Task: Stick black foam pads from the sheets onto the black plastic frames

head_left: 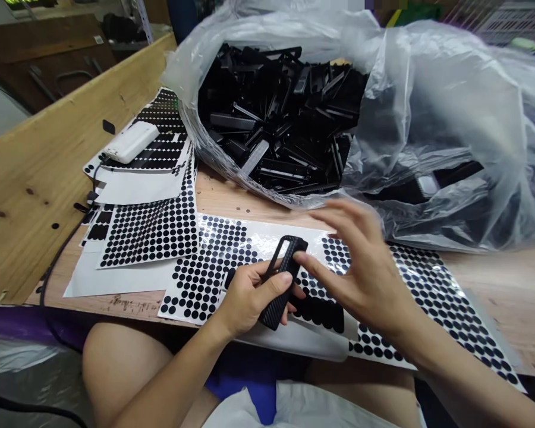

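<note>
My left hand (249, 294) is closed around a black plastic piece (284, 273) with a carbon-fibre pattern and a long slot near its upper end. Its thumb lies along the patterned face. My right hand (356, 267) is open, fingers raised and spread, slightly blurred; the thumb tip is at the piece's upper right edge, and whether it presses there I cannot tell. Beneath both hands lie sheets of round black stickers (223, 238). A strip of larger black stickers (318, 312) shows just under the left hand, partly covered.
A clear plastic bag (191, 128) full of similar black pieces (280, 119) gapes open at the back. More sticker sheets (156, 229) are stacked at left, with a white power bank (131, 142) and its cable (49, 279). A wooden board (71, 154) walls the left side.
</note>
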The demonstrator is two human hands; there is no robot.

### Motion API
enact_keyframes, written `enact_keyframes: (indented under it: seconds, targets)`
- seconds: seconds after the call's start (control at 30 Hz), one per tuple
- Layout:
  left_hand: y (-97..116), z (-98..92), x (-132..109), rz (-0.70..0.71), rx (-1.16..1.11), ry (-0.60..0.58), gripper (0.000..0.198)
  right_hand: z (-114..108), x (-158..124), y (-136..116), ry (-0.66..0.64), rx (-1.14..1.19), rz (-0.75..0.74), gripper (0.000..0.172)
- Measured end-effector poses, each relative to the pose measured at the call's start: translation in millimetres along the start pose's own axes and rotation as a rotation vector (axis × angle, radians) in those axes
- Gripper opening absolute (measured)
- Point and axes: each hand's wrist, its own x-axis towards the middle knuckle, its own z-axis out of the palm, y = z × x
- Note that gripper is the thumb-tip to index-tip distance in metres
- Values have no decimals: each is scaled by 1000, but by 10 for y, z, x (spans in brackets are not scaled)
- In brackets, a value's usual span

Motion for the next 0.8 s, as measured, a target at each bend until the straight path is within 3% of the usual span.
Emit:
enact_keyframes:
  seconds: [0.07, 0.2, 0.27, 0.4, 0.5, 0.57, 0.67, 0.73, 0.8]
  targets:
    - [0, 0, -2, 7, -4, 1, 44, 16, 157, 138, -76, 20, -5, 43]
    - [-8, -4, -9, 6, 12, 13, 49, 146, 775, 511, 38, -48, 140, 26]
    - [-17, -3, -13, 34, 16, 39, 51, 229, 1109, 649, -12, 3, 174, 17]
    - [-60, -15, -8, 107, 28, 84, 56, 254, 1438, 676, -28, 142, 227, 33]
    - [-102, -35, 9, 112, 1, 112, 61, 144, 1277, 503, -25, 311, 322, 44]
    - [-113, -37, 15, 143, -90, 165, 61, 74, 1022, 320, -101, 439, 369, 47]
    - [-92, -17, 2, 195, -223, 242, 72, 45, 562, -5, -223, 794, 577, 33]
    - [-62, -1, -18, 218, -282, 271, 88, 58, 291, -193, -242, 1061, 768, 23]
    - [-32, 11, -39, 226, -324, 288, 100, 43, 99, -299, -222, 1168, 849, 27]
